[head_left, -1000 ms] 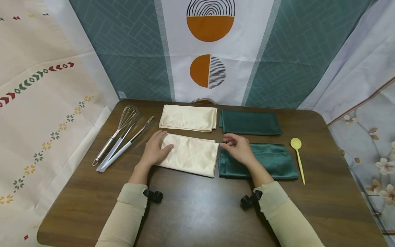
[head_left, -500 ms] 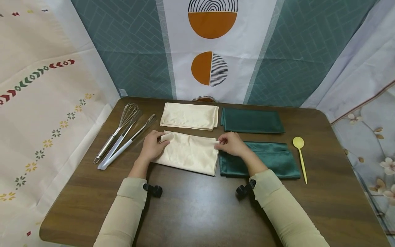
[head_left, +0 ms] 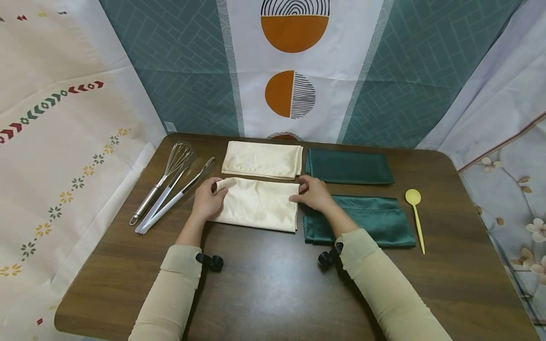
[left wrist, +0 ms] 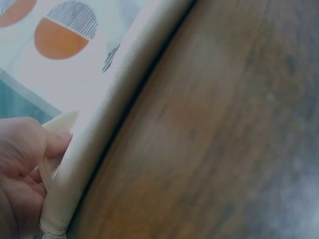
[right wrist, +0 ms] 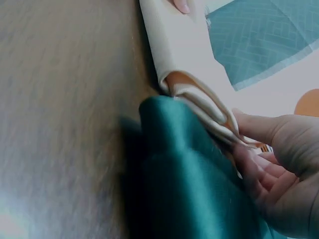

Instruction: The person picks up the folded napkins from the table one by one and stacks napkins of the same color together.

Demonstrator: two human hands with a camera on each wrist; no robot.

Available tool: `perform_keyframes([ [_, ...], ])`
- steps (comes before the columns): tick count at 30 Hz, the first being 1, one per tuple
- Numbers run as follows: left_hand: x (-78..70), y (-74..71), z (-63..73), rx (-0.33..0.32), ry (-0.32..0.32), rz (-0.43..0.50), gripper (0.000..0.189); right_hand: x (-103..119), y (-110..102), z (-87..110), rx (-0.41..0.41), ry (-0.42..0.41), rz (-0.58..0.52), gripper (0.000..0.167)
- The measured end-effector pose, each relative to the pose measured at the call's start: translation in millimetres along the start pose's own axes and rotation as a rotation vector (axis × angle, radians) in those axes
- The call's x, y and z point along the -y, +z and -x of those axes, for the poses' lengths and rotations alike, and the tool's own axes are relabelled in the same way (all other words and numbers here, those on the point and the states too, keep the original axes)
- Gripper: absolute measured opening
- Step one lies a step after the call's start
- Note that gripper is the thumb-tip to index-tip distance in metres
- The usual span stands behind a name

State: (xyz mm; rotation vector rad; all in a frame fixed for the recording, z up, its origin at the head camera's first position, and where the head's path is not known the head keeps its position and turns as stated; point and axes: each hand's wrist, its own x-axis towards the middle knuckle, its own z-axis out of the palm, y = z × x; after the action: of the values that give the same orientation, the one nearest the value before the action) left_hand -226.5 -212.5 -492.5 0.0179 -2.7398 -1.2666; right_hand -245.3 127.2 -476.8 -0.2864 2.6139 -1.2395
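A folded cream satin cloth [head_left: 258,204] lies in the near row, its far corners pinched by both hands. At its left end, the left hand [head_left: 207,199] holds the edge between thumb and fingers; the left wrist view shows the thumb pressed to the cream fold [left wrist: 112,99]. The right hand [head_left: 314,193] pinches the right end, where stacked layers [right wrist: 204,102] show in the right wrist view. Beneath the right wrist is a folded dark green satin cloth [head_left: 362,222], close beside the cream one.
Behind lie another folded cream cloth [head_left: 262,159] and a second green cloth [head_left: 350,166]. A whisk [head_left: 164,177] and two long metal utensils, one apparently tongs [head_left: 179,195], lie on the left. A yellow spoon [head_left: 414,203] is at right on the wooden table [head_left: 264,284].
Both hands have come to grip the near cream cloth's far corners. That cloth has shifted slightly away from the person, towards the back row. The other things have stayed put.
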Motion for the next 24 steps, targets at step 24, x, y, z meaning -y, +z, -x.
perform_keyframes([
  [24,-15.1,4.9,12.0,0.140,-0.133,-0.264,0.056,-4,-10,13.0,0.165,0.090,-0.130,0.036],
])
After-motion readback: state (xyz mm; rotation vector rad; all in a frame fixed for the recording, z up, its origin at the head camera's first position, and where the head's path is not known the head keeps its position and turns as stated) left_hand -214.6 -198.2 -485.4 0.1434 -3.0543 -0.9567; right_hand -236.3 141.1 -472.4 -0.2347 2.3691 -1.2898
